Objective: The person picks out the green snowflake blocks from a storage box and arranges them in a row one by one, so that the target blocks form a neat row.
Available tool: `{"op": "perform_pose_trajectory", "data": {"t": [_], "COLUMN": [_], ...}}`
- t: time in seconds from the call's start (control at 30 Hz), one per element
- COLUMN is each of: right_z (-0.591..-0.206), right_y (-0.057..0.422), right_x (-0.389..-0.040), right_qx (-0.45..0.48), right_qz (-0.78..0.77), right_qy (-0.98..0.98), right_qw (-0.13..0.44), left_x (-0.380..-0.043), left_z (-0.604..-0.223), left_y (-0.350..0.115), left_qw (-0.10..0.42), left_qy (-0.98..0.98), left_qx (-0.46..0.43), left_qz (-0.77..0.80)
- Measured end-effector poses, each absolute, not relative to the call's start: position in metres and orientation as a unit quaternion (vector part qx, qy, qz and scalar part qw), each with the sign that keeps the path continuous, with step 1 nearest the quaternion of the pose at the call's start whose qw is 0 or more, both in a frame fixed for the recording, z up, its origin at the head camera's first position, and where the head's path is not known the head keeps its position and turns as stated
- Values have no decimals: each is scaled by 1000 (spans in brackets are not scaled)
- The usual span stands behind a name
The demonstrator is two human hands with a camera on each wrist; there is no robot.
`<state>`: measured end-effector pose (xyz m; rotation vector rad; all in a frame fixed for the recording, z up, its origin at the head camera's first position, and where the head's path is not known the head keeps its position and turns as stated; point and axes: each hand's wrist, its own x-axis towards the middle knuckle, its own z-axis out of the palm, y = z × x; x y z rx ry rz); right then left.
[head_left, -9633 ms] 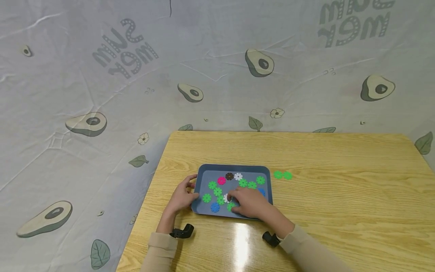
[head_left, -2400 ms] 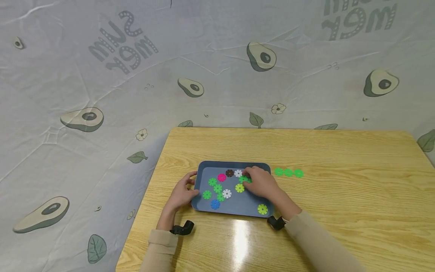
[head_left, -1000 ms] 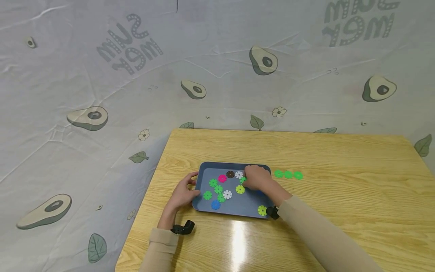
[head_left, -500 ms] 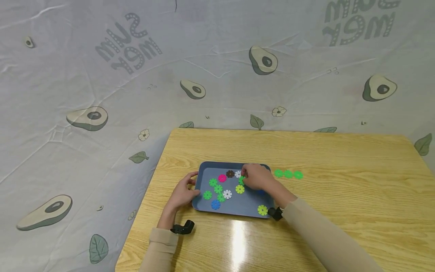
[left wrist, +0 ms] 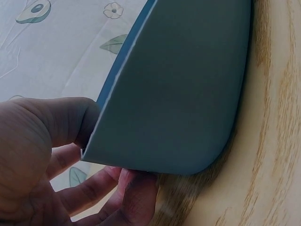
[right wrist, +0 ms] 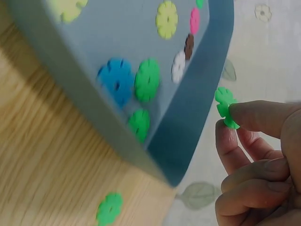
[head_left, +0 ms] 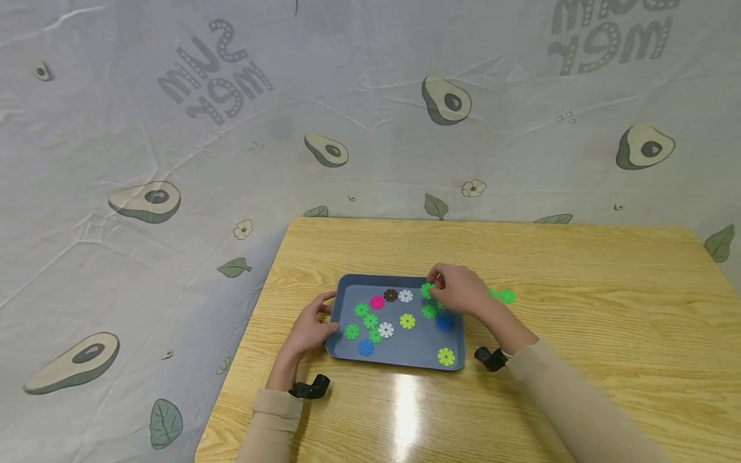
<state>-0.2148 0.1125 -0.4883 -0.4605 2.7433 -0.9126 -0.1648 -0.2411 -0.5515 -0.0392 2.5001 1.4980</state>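
Head view: the tray [head_left: 405, 350] lies on the wooden table [head_left: 359, 411]; its left end is held by the left hand [head_left: 309, 328]; one green disc [head_left: 427, 290] is pinched by the right hand [head_left: 461, 290] over the far right part of the tray; a blue disc [head_left: 444, 323] is noted on the tray floor near that hand, with a yellow-green disc [head_left: 408, 321], a white disc [head_left: 405, 296], a brown disc [head_left: 390, 296] and a pink disc [head_left: 377, 302] farther left; on the table, to the right of the tray, a green row [head_left: 507, 296] is partly covered by the right hand.

Left wrist view: the rim is gripped, the thumb bent over it and the fingers set against the outside; the contents are hidden by the wall; the force of the grip cannot be told.

Right wrist view: the green disc is pinched between thumb and fingertip, raised off the tray floor; no contact with the wall is seen; the step in hand is judged to be the lifting-out of a single disc; for the next move, a steady pinch, clearance over the rim and a braced tray are judged to be called for.
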Motion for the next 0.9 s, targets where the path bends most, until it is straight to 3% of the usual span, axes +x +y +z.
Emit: {"op": "perform_pose_trajectory", "data": {"t": [0.53,0.9], "right_z": [-494,-516], "right_y": [203,263], "right_x": [-214,-211], "right_qx": [-84,-33], "right_qz": [-352,-344], "right_qy": [928,933], "right_qw": [87,104], "left_x": [-164,-165], "left_z": [-550,-553], "left_y": [-240,-241], "left_qw": [111,113], "left_qy": [851,851], "left_qx": [-10,-16], "left_qz": [513,512]}}
